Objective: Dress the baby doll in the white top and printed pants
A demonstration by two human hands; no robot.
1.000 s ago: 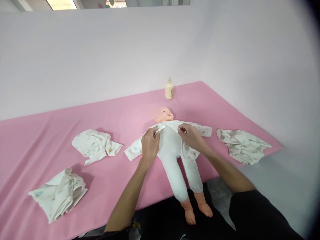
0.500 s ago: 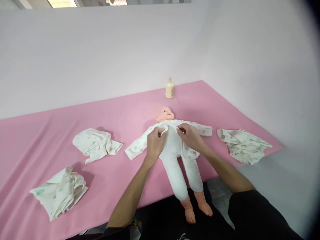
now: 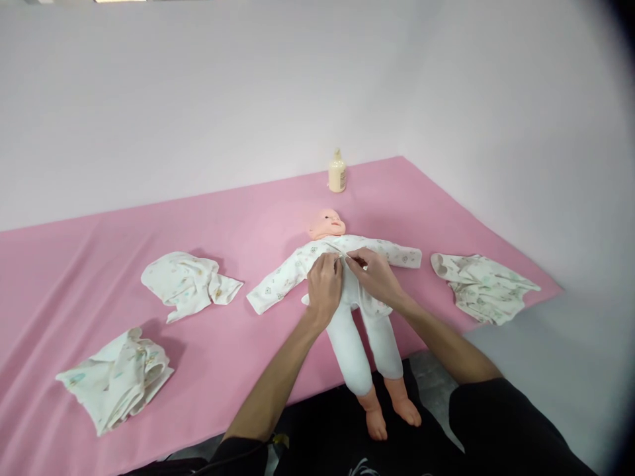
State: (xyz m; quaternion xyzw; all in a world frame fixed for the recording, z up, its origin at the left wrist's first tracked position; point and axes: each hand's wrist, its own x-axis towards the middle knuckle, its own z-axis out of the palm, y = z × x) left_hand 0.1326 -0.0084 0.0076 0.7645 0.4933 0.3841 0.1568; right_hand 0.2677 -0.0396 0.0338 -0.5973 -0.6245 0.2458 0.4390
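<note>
A baby doll (image 3: 350, 354) lies on its back on a pink-covered table, its feet hanging over the front edge. Its white body wears a small patterned baby jacket (image 3: 280, 281) with both sleeves spread wide. My left hand (image 3: 325, 281) pinches the jacket's left front edge over the chest. Close by on the right, my right hand (image 3: 372, 268) pinches the other front edge. The fingertips of both hands nearly meet at the middle of the chest, and they hide the exact spot where the cloth is held.
Behind the doll's head stands a cream pump bottle (image 3: 337, 173). Left of the doll lie a crumpled patterned garment (image 3: 186, 281) and a folded patterned cloth (image 3: 119, 380). Another patterned garment (image 3: 483, 284) rests at the table's right edge. Pale walls border the pink cover (image 3: 238, 218).
My left hand has moved right, drawing the jacket's left front across the chest toward my right hand. The two front edges are now close together. The view has tipped slightly downward.
</note>
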